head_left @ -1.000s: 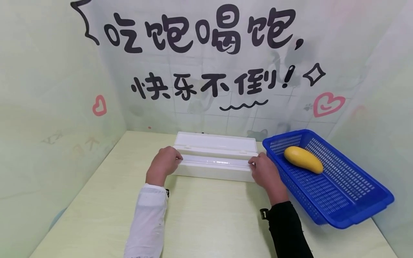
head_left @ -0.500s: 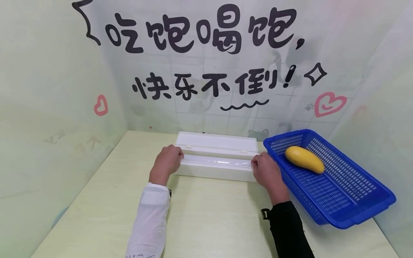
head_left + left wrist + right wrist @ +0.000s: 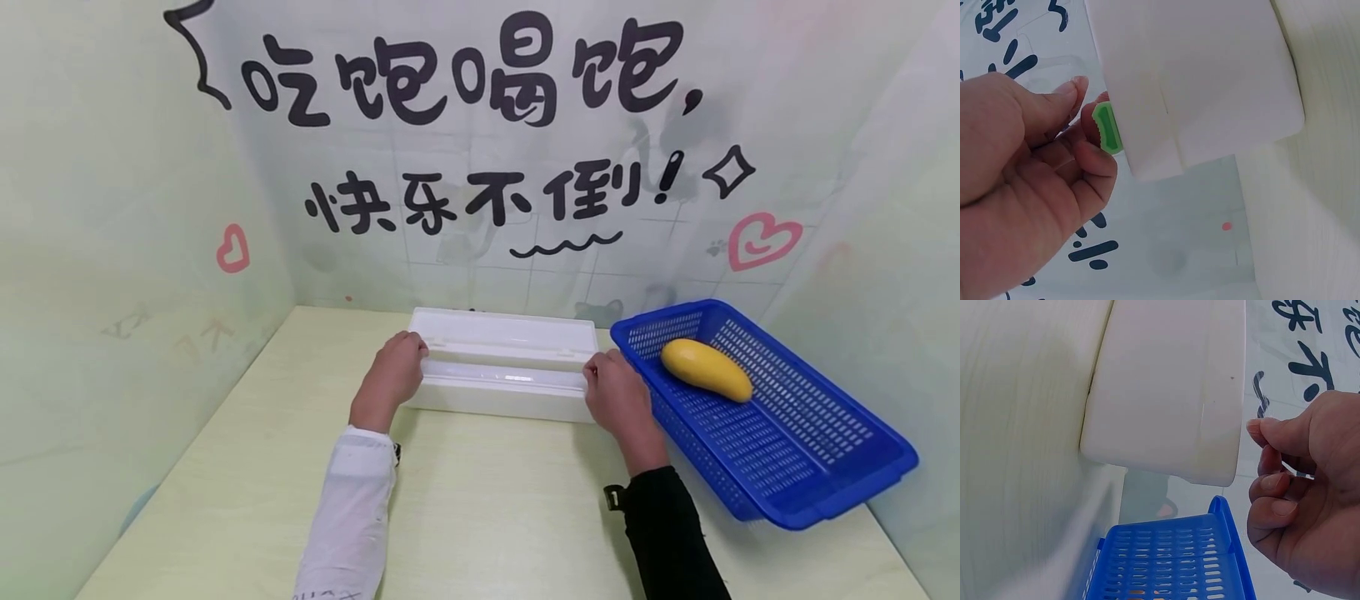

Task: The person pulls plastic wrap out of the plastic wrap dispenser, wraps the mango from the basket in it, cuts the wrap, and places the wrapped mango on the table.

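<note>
One box (image 3: 502,402), long axis crosswise; left hand (image 3: 388,377) at its left end, right hand (image 3: 618,396) at its right, both seemingly pinching film (image 3: 517,377).

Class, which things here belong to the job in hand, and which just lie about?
Probably the job:
open white box
clear film
green end piece
left hand
right hand

Apparently lying about:
blue basket
yellow fruit inside it

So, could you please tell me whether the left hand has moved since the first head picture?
Yes, slightly: relative to the white box, the left hand has shifted up the picture.
</note>
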Available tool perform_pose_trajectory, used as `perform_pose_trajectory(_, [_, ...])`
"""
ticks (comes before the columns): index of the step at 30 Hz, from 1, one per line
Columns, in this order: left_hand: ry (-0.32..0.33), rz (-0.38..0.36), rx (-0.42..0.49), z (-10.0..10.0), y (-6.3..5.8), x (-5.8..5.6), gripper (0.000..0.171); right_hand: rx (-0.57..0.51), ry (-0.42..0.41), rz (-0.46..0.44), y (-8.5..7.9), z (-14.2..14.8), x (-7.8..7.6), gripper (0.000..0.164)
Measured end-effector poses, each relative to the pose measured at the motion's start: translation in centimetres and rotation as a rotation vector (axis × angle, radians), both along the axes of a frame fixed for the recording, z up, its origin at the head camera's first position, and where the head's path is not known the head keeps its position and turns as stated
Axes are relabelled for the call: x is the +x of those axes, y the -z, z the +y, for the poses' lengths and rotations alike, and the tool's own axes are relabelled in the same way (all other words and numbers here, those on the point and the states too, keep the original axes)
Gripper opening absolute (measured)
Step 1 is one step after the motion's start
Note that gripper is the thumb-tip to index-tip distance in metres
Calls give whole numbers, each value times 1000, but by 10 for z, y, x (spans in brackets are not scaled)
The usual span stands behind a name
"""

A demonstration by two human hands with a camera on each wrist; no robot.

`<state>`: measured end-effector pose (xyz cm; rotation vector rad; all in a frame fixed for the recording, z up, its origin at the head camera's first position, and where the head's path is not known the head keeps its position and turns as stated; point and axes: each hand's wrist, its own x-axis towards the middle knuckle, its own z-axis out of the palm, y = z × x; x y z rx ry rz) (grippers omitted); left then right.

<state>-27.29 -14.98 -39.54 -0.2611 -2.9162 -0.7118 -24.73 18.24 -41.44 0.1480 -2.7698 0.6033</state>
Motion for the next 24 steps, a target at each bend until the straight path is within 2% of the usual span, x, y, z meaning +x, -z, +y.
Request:
perform_pose_trajectory(5, [-9, -33, 107, -2, 0, -1, 21, -20, 27, -29, -1, -3, 0, 17])
perform_pose_trajectory(8, [1, -21, 142, -6, 1, 0, 22, -21, 39, -51, -3, -4, 0, 18])
perform_pose_trajectory(12, [30, 21, 138, -11, 1, 1, 20, -4, 46, -65, -4, -4, -1, 17])
perform_pose_trajectory(15, [48, 10, 122, -11, -1, 1, 22, 9, 46, -65, -4, -4, -1, 16])
perform_pose_trajectory(20, [39, -3, 98, -9, -3, 0, 18, -5, 44, -65, -5, -4, 0, 16])
perform_pose_trajectory(24, [28, 30, 104, -8, -1, -1, 16, -35, 47, -59, -5, -5, 0, 16])
